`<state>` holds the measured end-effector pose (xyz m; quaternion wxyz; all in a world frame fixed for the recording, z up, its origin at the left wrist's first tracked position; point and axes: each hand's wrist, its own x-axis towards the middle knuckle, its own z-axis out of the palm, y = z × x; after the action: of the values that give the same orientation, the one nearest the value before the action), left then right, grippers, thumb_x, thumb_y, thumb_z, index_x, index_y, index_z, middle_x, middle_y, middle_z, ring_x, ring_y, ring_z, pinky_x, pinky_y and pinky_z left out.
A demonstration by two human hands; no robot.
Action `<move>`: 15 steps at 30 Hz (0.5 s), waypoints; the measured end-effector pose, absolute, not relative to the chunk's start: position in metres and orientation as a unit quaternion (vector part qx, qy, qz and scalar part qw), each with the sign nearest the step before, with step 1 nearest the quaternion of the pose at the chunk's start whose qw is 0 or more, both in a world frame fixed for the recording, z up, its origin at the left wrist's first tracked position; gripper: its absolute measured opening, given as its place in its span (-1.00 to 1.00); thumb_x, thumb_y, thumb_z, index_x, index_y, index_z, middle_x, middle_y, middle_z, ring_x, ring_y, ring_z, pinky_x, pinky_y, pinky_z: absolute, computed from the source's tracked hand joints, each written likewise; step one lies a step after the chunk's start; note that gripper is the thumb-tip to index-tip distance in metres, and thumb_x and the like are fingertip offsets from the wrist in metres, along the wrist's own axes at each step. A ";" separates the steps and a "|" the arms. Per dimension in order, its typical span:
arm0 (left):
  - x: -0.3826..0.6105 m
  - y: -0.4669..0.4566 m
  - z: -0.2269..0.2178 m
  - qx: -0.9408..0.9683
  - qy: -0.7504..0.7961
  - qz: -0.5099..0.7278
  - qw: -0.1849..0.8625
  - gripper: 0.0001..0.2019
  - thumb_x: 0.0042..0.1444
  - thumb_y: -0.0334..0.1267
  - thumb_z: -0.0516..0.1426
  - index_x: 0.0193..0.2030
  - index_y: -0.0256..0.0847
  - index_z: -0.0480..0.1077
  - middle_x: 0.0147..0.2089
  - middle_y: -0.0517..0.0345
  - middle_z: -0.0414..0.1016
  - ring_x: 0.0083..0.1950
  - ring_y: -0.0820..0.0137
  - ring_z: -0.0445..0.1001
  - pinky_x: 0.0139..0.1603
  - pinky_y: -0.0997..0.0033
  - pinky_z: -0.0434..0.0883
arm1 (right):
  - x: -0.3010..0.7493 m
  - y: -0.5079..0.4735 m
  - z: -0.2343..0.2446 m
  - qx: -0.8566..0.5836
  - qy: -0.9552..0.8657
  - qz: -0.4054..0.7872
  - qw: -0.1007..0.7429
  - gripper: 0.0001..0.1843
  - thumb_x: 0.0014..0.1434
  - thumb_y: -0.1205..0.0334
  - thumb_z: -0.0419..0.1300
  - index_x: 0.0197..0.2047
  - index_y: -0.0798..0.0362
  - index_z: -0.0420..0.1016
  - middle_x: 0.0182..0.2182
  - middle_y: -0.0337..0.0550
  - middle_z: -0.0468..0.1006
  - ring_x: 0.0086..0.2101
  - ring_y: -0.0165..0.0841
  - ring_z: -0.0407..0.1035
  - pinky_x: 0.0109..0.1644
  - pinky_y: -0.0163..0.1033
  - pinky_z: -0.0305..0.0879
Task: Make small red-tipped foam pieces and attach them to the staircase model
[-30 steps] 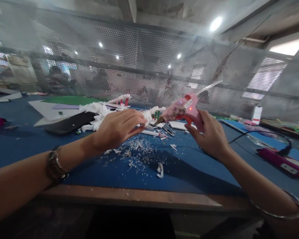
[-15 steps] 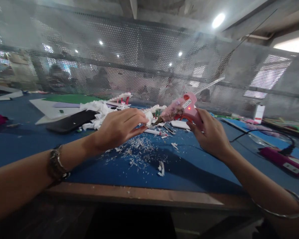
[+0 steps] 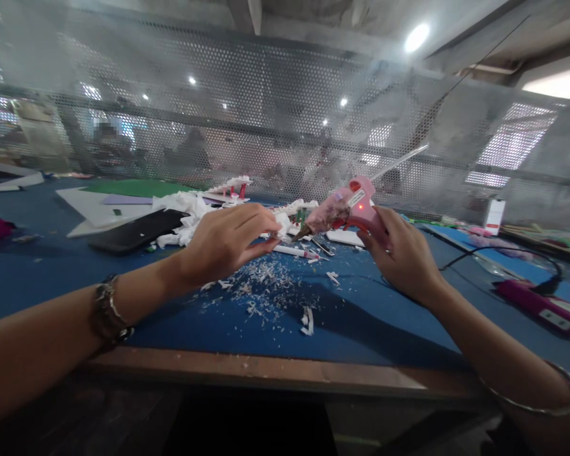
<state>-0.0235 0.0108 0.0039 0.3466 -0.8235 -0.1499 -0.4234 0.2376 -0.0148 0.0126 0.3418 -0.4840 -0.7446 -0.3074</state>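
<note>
Glue gun (image 3: 342,208), of pink colour, is in our right hand (image 3: 406,259). The hand is closed around the handle, and our thumb lies along the near side of it; how the other fingers press, we cannot tell, because they are partly hidden. The nozzle points down and to the left, a small light glows on the body, and a clear glue stick (image 3: 401,161) comes out from the back and rises to the upper right.

Our left hand (image 3: 232,240) makes a pinch: thumb and fingers come nearly together at their tips, and there we hold a small white piece (image 3: 284,225). This piece is above the table, just beside the nozzle; if the two are touching, we cannot tell.

Under our hands, white shavings (image 3: 270,285) are scattered on the blue table (image 3: 361,335), and nearer to us lies a curled scrap (image 3: 308,322). Behind the shavings we see a white pen (image 3: 292,252). To the left of it is crumpled white paper (image 3: 183,212), beside a flat black object (image 3: 137,232). Farther back there are a green sheet (image 3: 140,188) and a small white structure with red legs (image 3: 232,188). On the right, a black cable (image 3: 494,248) bends to a magenta power strip (image 3: 541,308).
</note>
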 end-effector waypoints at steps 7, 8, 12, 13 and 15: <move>-0.021 0.008 0.004 -0.833 -0.212 -0.461 0.221 -0.95 0.03 -0.32 0.07 -0.37 -0.24 0.31 -0.38 0.13 0.46 -0.33 0.44 0.43 -0.33 0.47 0.37 | 0.240 -0.013 0.017 -0.490 -0.743 -0.311 0.334 -0.65 0.07 0.07 0.00 -0.15 0.13 0.26 -0.31 0.04 0.43 -0.37 -0.22 0.32 -0.38 -0.16 0.19; -0.020 0.008 0.004 -0.832 -0.225 -0.471 0.189 -0.96 0.01 -0.32 0.07 -0.38 -0.23 0.30 -0.39 0.15 0.45 -0.36 0.46 0.43 -0.34 0.47 0.37 | 0.245 -0.010 0.019 -0.500 -0.738 -0.309 0.331 -0.67 0.05 0.05 0.01 -0.20 0.11 0.27 -0.36 0.00 0.43 -0.41 -0.25 0.31 -0.41 -0.18 0.17; -0.017 0.008 0.004 -0.822 -0.246 -0.511 0.059 -0.96 -0.03 -0.33 0.09 -0.41 -0.24 0.31 -0.38 0.15 0.44 -0.37 0.48 0.41 -0.35 0.49 0.39 | 0.283 0.008 0.023 -0.570 -0.719 -0.253 0.306 -0.68 -0.06 -0.05 0.09 -0.60 0.01 0.18 -0.70 -0.26 0.25 -0.67 -0.44 0.11 -0.62 -0.30 0.00; -0.016 0.008 0.004 -0.816 -0.251 -0.521 0.021 -0.95 -0.04 -0.33 0.10 -0.41 -0.25 0.31 -0.38 0.13 0.43 -0.35 0.47 0.41 -0.33 0.49 0.40 | 0.296 0.013 0.022 -0.572 -0.722 -0.242 0.305 -0.65 -0.08 -0.05 0.10 -0.65 0.01 0.15 -0.75 -0.29 0.22 -0.71 -0.47 0.07 -0.65 -0.32 -0.04; -0.014 0.008 0.003 -0.803 -0.257 -0.534 -0.061 -0.93 -0.04 -0.32 0.10 -0.40 -0.27 0.30 -0.37 0.12 0.42 -0.32 0.47 0.42 -0.30 0.49 0.41 | 0.321 0.021 0.019 -0.531 -0.757 -0.199 0.325 -0.62 -0.09 -0.03 0.13 -0.74 0.01 0.17 -0.83 -0.30 0.20 -0.78 -0.51 0.03 -0.69 -0.34 -0.08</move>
<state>-0.0143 0.0080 0.0028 -0.0613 -0.8033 -0.2571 -0.5337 0.3209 0.0208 0.0193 0.3250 -0.5311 -0.7568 -0.1989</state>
